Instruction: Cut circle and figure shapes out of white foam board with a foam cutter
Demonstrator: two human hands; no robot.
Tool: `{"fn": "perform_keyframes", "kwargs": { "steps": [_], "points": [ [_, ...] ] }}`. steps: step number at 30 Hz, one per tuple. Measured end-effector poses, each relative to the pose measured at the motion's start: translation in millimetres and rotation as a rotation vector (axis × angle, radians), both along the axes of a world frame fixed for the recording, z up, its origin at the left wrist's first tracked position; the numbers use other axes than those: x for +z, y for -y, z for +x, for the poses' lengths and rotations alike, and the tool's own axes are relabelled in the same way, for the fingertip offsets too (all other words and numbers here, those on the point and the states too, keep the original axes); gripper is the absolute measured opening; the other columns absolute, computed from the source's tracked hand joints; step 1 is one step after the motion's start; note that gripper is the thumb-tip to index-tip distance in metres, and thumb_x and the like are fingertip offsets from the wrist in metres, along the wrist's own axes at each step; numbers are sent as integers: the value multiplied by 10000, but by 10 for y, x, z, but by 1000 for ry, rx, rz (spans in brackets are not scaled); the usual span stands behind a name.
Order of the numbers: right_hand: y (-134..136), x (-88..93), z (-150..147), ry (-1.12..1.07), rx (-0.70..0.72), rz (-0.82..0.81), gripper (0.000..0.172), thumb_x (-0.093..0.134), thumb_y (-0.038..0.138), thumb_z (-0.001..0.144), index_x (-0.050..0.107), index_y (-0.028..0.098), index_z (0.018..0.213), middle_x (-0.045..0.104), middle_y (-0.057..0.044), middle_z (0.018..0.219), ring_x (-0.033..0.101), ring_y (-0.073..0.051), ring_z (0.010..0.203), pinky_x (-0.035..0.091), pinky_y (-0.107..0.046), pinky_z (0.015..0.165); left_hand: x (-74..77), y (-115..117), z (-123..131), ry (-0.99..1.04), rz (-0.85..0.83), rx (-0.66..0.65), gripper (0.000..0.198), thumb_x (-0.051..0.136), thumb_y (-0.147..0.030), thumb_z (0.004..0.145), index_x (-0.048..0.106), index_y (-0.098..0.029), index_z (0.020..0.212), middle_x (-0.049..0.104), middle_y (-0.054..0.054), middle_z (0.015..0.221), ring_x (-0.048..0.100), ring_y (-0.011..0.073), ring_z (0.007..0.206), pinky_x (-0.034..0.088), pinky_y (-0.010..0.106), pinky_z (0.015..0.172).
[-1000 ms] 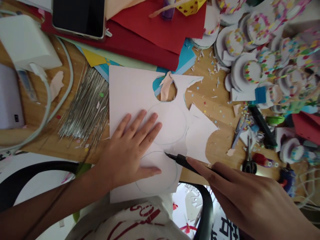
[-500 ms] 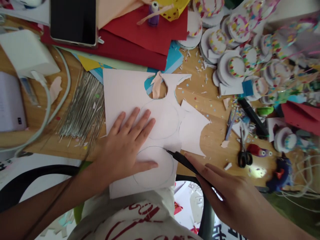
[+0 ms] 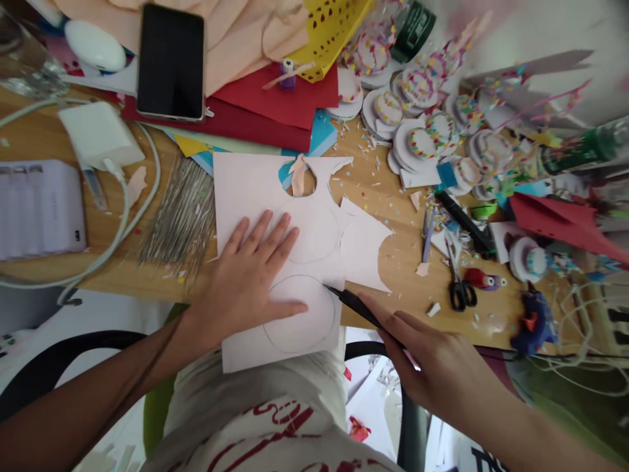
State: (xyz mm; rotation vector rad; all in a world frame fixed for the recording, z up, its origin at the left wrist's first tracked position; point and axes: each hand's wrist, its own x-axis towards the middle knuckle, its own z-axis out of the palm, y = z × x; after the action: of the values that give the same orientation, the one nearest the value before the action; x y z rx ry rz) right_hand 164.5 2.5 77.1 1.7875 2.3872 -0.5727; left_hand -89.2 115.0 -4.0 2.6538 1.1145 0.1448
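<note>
My left hand (image 3: 248,278) lies flat with fingers spread on a white sheet of paper (image 3: 246,183) that has two circles drawn on it and a round hole cut near its top. My right hand (image 3: 432,367) grips a black pen (image 3: 354,305); the pen's tip touches the right edge of the lower drawn circle (image 3: 301,314). The upper drawn circle (image 3: 314,233) sits just beyond my left fingertips. The sheet hangs over the front edge of the wooden table (image 3: 407,275).
Black scissors (image 3: 458,282) lie right of the sheet beside a blue glue gun (image 3: 533,324). Many decorated paper discs (image 3: 422,141) crowd the back right. Red paper (image 3: 275,105), a phone (image 3: 170,62), silver wires (image 3: 181,216), a white charger (image 3: 101,134) and cable fill the back left.
The view has pulled back and tilted, showing more of the table's far side. Both hands stay on the sheet, with the pen tip still at the lower circle's right edge.
</note>
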Motion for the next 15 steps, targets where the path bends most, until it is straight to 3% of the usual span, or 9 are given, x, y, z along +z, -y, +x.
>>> {"fn": "perform_keyframes", "kwargs": {
  "steps": [4,8,12,15],
  "points": [
    [63,-10,-30,-11,-24,22,625,411,128,923,314,281,1521,697,-22,744,654,-161,501,538,-231,469,-9,12,-1,-9,32,-1,1045,527,-762,760,275,-80,1511,196,158,1606,136,366,1484,103,555,1197],
    [160,-25,-37,-55,-84,0,598,403,122,929,335,241,1511,742,-63,898,729,-207,688,597,-284,604,-18,12,-10,-17,55,-2,1048,522,-761,764,269,-71,1511,191,154,1608,136,360,1484,98,546,1199],
    [263,114,54,-159,-151,-18,529,430,163,948,397,225,1473,714,-97,1159,714,-241,995,587,-349,848,-11,38,4,-14,69,21,1029,553,-730,765,280,-71,1507,205,166,1602,142,362,1483,111,544,1197],
    [321,253,154,-212,-277,86,507,473,230,957,415,231,1461,667,-94,1264,676,-242,1091,568,-337,892,7,75,75,7,103,91,990,543,-691,799,279,-46,1502,212,202,1591,151,388,1476,126,569,1185]
  ]
}}
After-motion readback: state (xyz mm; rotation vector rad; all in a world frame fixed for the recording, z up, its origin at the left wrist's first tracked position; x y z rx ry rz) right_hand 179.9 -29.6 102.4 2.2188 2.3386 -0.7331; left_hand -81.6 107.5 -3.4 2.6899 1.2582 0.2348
